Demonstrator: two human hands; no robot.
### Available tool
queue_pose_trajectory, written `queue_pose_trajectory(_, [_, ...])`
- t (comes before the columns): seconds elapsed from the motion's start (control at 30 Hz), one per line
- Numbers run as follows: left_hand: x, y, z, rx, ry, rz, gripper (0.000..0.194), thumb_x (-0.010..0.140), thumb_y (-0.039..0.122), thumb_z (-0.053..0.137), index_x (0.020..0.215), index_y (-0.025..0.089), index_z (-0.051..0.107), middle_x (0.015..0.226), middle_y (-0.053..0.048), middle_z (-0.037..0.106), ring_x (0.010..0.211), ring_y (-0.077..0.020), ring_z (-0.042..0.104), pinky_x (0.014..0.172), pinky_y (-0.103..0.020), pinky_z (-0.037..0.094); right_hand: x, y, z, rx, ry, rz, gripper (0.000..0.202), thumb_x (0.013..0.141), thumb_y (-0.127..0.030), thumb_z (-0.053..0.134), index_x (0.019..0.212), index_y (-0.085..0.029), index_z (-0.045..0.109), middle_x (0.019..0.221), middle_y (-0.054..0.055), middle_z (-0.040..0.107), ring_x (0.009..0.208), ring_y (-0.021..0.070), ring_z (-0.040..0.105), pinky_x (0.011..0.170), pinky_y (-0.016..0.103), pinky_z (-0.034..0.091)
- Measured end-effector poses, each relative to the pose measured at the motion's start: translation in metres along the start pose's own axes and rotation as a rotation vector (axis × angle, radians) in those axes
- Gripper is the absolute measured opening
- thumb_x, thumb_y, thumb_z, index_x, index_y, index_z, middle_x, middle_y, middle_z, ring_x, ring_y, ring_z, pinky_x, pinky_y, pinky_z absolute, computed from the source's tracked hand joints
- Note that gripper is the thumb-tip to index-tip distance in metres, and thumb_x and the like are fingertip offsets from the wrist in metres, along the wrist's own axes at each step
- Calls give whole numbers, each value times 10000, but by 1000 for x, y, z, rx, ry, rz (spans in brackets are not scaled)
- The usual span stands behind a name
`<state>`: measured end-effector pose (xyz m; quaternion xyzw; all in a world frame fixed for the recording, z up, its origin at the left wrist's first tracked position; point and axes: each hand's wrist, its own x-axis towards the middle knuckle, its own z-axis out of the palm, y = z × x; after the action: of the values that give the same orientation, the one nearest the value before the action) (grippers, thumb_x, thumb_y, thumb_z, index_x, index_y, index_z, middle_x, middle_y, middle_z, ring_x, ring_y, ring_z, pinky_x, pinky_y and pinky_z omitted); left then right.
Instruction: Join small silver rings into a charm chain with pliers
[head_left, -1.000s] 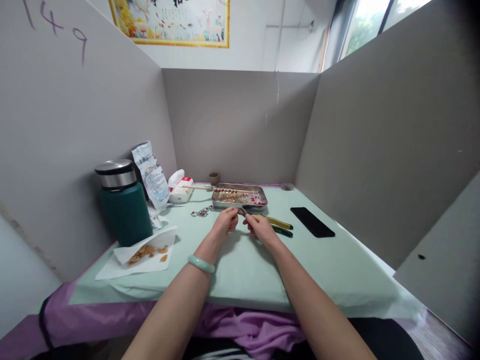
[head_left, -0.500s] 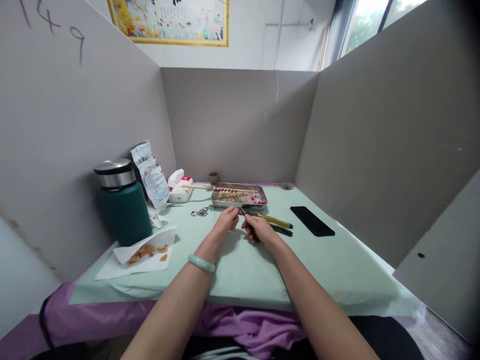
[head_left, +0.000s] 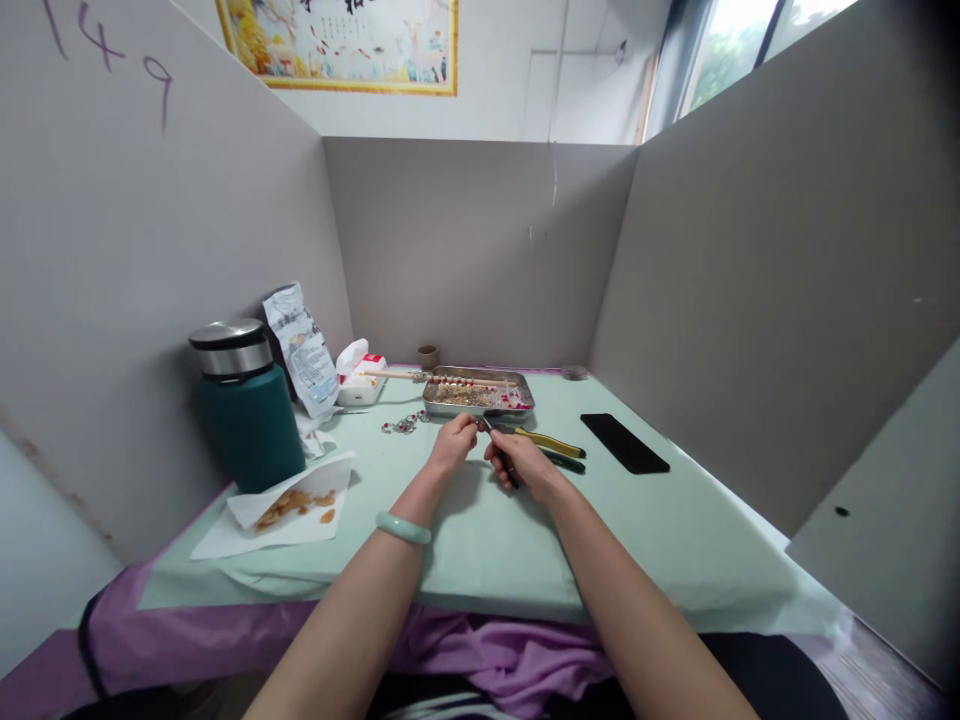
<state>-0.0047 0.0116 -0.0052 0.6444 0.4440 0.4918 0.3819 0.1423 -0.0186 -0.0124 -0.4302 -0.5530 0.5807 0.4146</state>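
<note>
My left hand (head_left: 454, 442), with a pale green bangle (head_left: 403, 527) on its wrist, is closed in a pinch; what it holds is too small to make out. Close beside it on the right, my right hand (head_left: 519, 462) is wrapped round small dark-handled pliers (head_left: 509, 468), whose tip points at the left fingertips. Pliers with yellow and green handles (head_left: 553, 443) lie just behind my right hand. Beyond both hands stands a metal tray (head_left: 480, 408) of gold and red beads, a beaded stick (head_left: 450, 380) across it. A red-beaded chain (head_left: 405, 423) lies left of the tray.
A green flask (head_left: 250, 425) and a paper with brown flakes (head_left: 217, 535) are on the left, near a foil packet (head_left: 304, 350) and a tissue pack (head_left: 361, 390). A black phone (head_left: 624, 442) lies right. Behind stands a small cup (head_left: 427, 356). Grey partitions (head_left: 480, 250) enclose the table.
</note>
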Motion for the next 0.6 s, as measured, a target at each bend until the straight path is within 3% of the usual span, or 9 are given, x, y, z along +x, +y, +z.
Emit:
queue_pose_trajectory(0.17, [-3, 2, -1, 238, 39, 87, 123, 739, 222, 443, 777, 184, 554, 598, 30, 511, 571, -113, 437, 566, -227, 315, 2, 2, -2, 1, 5, 4, 381, 818, -517, 484, 700, -159, 538, 533, -40, 446, 389, 51, 366, 359, 181, 300])
queue_pose_trajectory(0.3, [-4, 4, 0, 305, 65, 107, 159, 799, 288, 433, 751, 193, 549, 604, 27, 514, 591, -120, 451, 580, -231, 314, 1, 2, -2, -15, 12, -14, 385, 812, -522, 488, 694, -159, 540, 533, -41, 441, 403, 53, 371, 359, 179, 296])
queue_pose_trajectory(0.5, [-3, 3, 0, 240, 61, 144, 155, 800, 253, 431, 758, 187, 565, 565, 33, 484, 561, -110, 439, 560, -224, 318, -1, 1, 0, -23, 14, -29, 386, 804, -524, 492, 687, -159, 540, 537, -41, 439, 406, 52, 368, 365, 182, 301])
queue_pose_trajectory(0.6, [-2, 4, 0, 111, 30, 95, 137, 784, 255, 452, 745, 176, 557, 532, 42, 453, 514, -95, 408, 517, -213, 303, -1, 0, -1, -19, 14, -42, 384, 798, -526, 502, 689, -159, 540, 536, -40, 446, 407, 52, 367, 370, 183, 299])
